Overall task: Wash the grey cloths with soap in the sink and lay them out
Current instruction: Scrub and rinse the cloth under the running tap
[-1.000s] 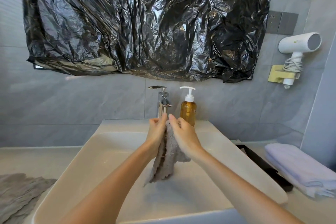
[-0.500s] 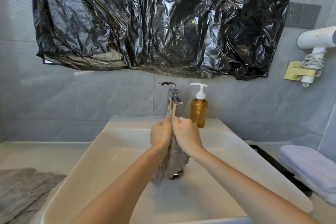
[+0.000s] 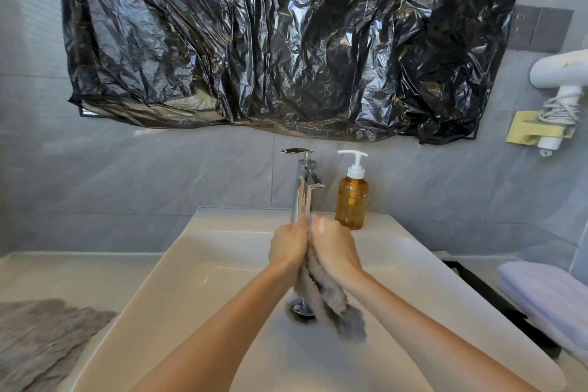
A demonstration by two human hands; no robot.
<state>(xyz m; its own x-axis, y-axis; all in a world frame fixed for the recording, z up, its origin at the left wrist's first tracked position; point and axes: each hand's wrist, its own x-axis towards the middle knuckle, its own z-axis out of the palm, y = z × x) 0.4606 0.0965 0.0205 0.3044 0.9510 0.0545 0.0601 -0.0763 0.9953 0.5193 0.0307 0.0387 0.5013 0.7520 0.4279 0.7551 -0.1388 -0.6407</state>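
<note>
Your left hand [image 3: 288, 245] and right hand [image 3: 334, 247] both grip the bunched wet grey fleece cloth [image 3: 321, 288], hanging over the white ceramic sink [image 3: 197, 267] below the chrome tap [image 3: 304, 188].

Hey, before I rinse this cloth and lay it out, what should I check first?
1. Left hand and right hand both grip the grey cloth: ok.
2. Cloth hangs over the sink: ok.
3. Water running from the faucet: cannot tell.
4. Soap bottle upright beside the faucet: ok.
5. Drain open: cannot tell.
6. Second grey cloth lies on the counter, left of the sink: ok.
</note>
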